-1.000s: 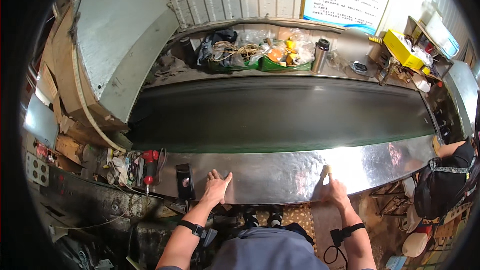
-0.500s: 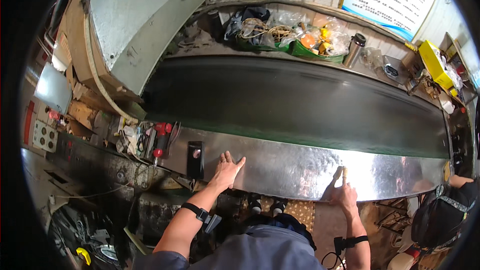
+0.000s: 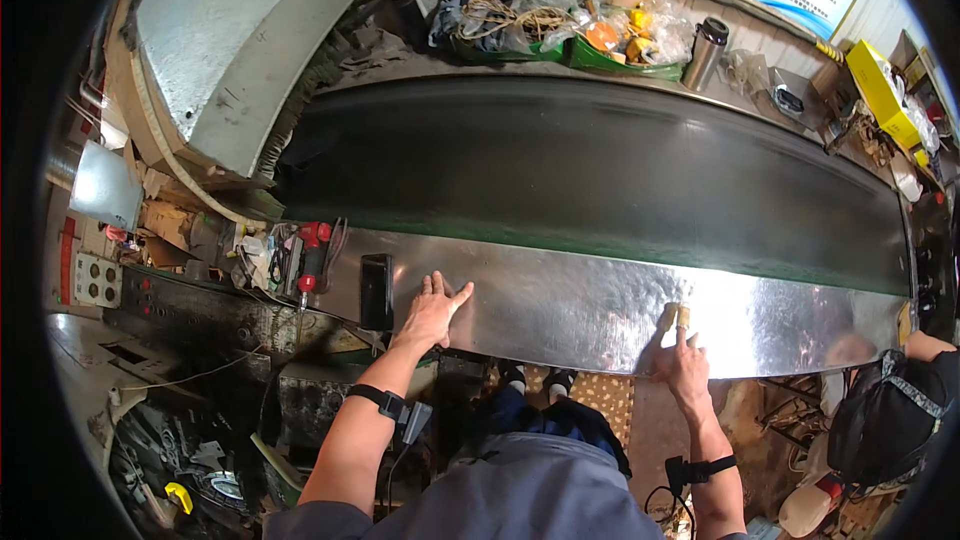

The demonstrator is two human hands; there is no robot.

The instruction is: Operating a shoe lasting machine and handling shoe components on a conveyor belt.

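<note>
My left hand rests with its fingers spread on the shiny metal ledge. Just left of it lies a black phone. Farther right, my right hand is at the same ledge, its index finger stretched forward. A tan wrap or cover shows at that fingertip; I cannot tell which. The other fingers of this hand look partly bent, and I see nothing else in it. Beyond the ledge runs a wide dark conveyor belt. Black straps with small devices circle both my forearms.
A red and black power tool lies at the ledge's left end. Green-edged bags of odds and ends, a steel thermos and a yellow box line the far side. A person in dark clothing is at the right edge.
The whole view has shifted, with the ledge and belt sitting higher in the picture. Both hands stay at about the same places on the ledge.
</note>
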